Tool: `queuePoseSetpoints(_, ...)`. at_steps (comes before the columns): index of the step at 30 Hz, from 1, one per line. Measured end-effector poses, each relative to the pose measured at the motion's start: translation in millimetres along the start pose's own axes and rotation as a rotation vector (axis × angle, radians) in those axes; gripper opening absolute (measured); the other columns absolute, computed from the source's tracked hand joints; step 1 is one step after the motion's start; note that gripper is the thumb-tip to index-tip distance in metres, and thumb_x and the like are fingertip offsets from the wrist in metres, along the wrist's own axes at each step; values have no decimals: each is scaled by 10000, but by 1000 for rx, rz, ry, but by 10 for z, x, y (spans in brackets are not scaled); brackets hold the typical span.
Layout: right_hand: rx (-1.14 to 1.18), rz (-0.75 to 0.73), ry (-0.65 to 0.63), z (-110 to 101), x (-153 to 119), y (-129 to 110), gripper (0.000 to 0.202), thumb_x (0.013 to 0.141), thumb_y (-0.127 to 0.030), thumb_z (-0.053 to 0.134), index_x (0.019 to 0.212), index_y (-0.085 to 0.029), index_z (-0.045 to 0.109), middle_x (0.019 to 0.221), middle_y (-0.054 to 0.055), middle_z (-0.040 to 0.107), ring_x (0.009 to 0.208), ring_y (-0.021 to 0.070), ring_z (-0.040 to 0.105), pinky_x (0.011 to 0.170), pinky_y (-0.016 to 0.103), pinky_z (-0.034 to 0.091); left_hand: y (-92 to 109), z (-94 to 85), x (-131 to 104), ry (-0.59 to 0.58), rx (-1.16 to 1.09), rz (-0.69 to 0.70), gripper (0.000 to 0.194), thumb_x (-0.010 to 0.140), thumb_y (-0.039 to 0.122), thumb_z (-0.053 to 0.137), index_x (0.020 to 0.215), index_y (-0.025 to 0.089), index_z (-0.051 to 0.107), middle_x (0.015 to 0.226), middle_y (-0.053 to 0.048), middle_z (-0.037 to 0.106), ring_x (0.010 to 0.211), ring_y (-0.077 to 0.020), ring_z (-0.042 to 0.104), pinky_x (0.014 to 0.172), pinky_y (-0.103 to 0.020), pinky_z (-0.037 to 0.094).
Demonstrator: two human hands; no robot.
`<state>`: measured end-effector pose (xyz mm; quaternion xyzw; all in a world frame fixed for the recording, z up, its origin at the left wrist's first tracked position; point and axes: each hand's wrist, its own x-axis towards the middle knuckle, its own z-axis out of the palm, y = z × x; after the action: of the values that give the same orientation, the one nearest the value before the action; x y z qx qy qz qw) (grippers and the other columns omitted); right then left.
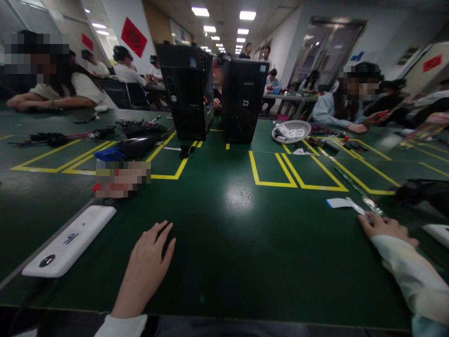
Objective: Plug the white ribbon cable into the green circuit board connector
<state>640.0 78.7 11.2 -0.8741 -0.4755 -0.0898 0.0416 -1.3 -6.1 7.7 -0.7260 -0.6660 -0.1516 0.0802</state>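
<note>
My left hand [150, 257] rests palm down on the green table [224, 262], its fingers apart and nothing in it. To its left lies a white oblong device [72, 241] with a dark round spot. My right hand [387, 228] is at the right, fingers bent over a clear, shiny strip [372, 205]; its fingertips are partly hidden, and I cannot make out a firm grip. Beside those fingers lies a white flat piece [338, 202] with a blue end.
Two black computer towers [187, 93] [245, 100] stand at the back. A white basket [292, 131] holds small parts. Cables [49, 139] and a black-and-blue item [110, 153] lie at left. Yellow tape marks the table. Several people sit around.
</note>
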Motion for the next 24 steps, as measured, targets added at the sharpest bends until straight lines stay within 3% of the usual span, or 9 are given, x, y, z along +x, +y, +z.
queuePoseSetpoints(3, 87, 177, -158, -73, -40, -85, 705, 904, -620, 231, 1353, -174, 541, 1405, 285, 402, 1269, 474, 378, 868, 665, 300, 6, -3, -4, 3, -2, 0, 537, 946, 445, 340, 1308, 108, 550, 1351, -180, 549, 1260, -326, 508, 1056, -515, 407)
queuePoseSetpoints(6, 100, 150, -123, -91, -66, -106, 662, 914, -573, 258, 1330, -149, 551, 1432, 274, 374, 1329, 452, 311, 926, 634, 311, 12, -3, -5, 7, 6, 0, 537, 946, 443, 341, 1306, 104, 552, 1349, -182, 549, 1252, -329, 514, 1055, -512, 408)
queuePoseSetpoints(11, 3, -100, -62, -11, -7, -50, 576, 922, -461, 312, 1258, -90, 596, 1377, 215, 497, 1335, 356, 356, 1068, 478, 299, 21, 3, -1, 29, 13, 18, 546, 953, 439, 325, 1287, 79, 563, 1331, -196, 558, 1237, -335, 523, 1050, -511, 412)
queuePoseSetpoints(15, 85, -373, -43, 43, 15, -178, 546, 912, -353, 311, 1239, -15, 589, 1336, 229, 539, 1285, 298, 447, 1105, 392, 307, 25, 10, 0, 32, 3, 16, 550, 952, 452, 323, 1287, 88, 562, 1329, -195, 563, 1240, -333, 523, 1044, -518, 417)
queuePoseSetpoints(18, 206, -529, 11, 76, -47, -416, 561, 911, -359, 305, 1237, -3, 591, 1314, 239, 551, 1248, 295, 496, 1091, 400, 348, 27, 12, 6, 29, 2, 0, 543, 949, 450, 324, 1296, 103, 557, 1338, -188, 561, 1254, -327, 515, 1049, -517, 413)
queuePoseSetpoints(24, 384, -828, 107, 113, -304, -1096, 504, 929, -424, 347, 1225, -118, 617, 1296, 168, 583, 1211, 278, 534, 1033, 481, 419, 35, -2, 34, -7, -14, -21, 550, 940, 451, 341, 1305, 102, 558, 1348, -189, 556, 1263, -335, 510, 1044, -526, 415)
